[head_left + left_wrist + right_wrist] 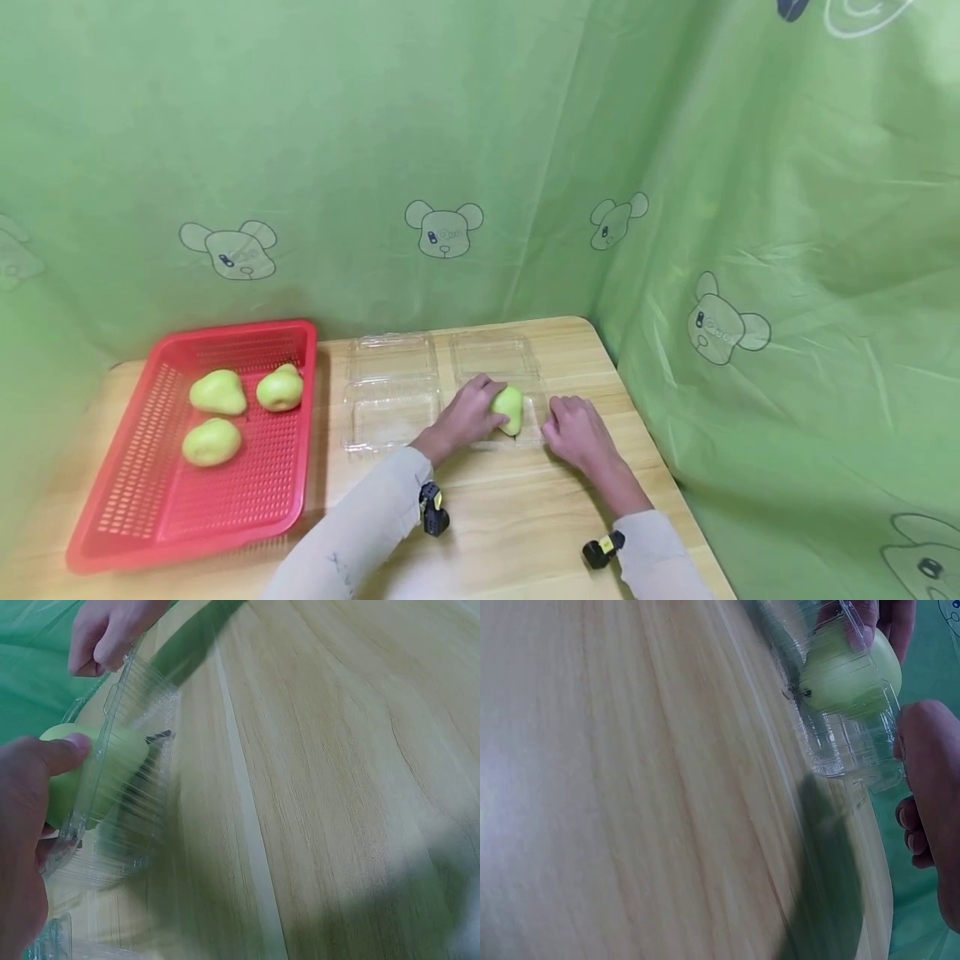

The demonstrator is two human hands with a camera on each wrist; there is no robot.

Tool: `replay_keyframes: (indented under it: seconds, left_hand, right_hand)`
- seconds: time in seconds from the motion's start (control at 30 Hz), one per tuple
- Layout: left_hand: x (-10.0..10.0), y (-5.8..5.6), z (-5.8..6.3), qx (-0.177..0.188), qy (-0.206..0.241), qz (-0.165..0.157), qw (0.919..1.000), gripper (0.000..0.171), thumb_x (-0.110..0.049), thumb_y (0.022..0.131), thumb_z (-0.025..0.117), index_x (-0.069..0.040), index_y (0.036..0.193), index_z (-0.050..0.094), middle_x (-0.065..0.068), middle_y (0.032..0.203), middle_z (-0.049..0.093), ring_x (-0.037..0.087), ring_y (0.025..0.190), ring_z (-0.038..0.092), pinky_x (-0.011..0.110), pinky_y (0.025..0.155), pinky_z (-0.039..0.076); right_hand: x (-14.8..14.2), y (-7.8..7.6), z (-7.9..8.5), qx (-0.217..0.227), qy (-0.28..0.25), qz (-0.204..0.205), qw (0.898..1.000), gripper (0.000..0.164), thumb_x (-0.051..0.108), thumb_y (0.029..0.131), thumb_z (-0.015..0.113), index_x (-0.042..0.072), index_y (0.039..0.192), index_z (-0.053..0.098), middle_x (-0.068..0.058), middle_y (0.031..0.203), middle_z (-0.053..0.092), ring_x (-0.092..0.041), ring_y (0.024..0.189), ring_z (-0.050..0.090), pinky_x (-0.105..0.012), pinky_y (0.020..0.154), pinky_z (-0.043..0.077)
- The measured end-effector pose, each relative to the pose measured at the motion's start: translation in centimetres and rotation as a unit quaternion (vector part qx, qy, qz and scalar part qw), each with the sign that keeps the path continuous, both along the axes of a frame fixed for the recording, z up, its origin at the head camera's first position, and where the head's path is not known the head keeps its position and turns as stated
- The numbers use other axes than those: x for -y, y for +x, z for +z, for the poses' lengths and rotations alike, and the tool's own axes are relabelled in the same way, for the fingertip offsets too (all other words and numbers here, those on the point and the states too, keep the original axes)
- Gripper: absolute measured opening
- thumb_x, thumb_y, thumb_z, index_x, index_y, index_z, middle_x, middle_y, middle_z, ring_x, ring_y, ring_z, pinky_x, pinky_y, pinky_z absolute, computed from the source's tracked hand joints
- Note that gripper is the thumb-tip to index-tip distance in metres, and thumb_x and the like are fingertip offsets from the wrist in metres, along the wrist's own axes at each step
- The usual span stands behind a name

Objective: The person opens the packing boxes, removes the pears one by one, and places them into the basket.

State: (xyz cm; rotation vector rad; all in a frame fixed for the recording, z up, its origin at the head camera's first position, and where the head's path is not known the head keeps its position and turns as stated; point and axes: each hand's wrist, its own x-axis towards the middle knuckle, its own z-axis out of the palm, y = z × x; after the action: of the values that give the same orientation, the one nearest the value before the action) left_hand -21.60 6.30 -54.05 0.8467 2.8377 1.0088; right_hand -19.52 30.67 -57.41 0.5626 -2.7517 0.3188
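A green pear [512, 409] lies on its side in the right clear plastic clamshell box [534, 421], its stem toward the near wall. My left hand [471, 410] grips the pear from the left, the thumb showing on it in the left wrist view. At the box's right rim, my right hand [576, 431] has curled fingers and pinches the edge, as the right wrist view [937, 772] shows from the side. The box's lid stands folded back toward the curtain. To the left sits a second open clamshell box [393, 421] with nothing in it.
A red plastic basket [300, 467] with three green pears [212, 442] occupies the table's left side. Green curtains [337, 150] hang behind and along the right edge of the wooden table [510, 517].
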Motion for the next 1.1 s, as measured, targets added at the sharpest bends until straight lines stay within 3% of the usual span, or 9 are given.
replay_keyframes:
  seconds: [0.5, 0.8, 1.1]
  left_hand:
    - [0.9, 0.0, 0.3, -0.027, 0.018, 0.008, 0.9994, 0.061, -0.026, 0.087, 0.084, -0.001, 0.138, 0.062, 0.009, 0.118, 0.064, 0.021, 0.104, 0.063, 0.028, 0.093, 0.062]
    - [1.6, -0.1, 1.2, -0.077, 0.008, -0.005, 0.997, 0.059, -0.024, 0.087, 0.084, -0.002, 0.137, 0.064, 0.007, 0.115, 0.063, 0.02, 0.106, 0.06, 0.027, 0.092, 0.06]
    - [3.1, -0.4, 2.2, -0.055, 0.024, 0.009, 0.9982, 0.06, -0.019, 0.085, 0.084, 0.0, 0.137, 0.063, 0.009, 0.116, 0.063, 0.021, 0.106, 0.06, 0.03, 0.094, 0.062]
  right_hand:
    - [0.2, -0.1, 0.2, 0.014, 0.012, -0.006, 1.0, 0.012, 0.015, 0.084, 0.06, 0.012, 0.075, 0.054, 0.0, 0.065, 0.05, -0.02, 0.065, 0.047, -0.041, 0.071, 0.052]
    - [0.1, -0.1, -0.1, -0.024, 0.004, 0.011, 1.0, 0.017, 0.013, 0.081, 0.061, 0.014, 0.069, 0.049, 0.003, 0.061, 0.044, -0.017, 0.06, 0.041, -0.038, 0.061, 0.047]
    - [0.1, -0.1, 0.0, -0.015, 0.001, 0.008, 1.0, 0.017, 0.013, 0.081, 0.062, 0.014, 0.071, 0.048, 0.002, 0.062, 0.045, -0.018, 0.062, 0.042, -0.037, 0.063, 0.046]
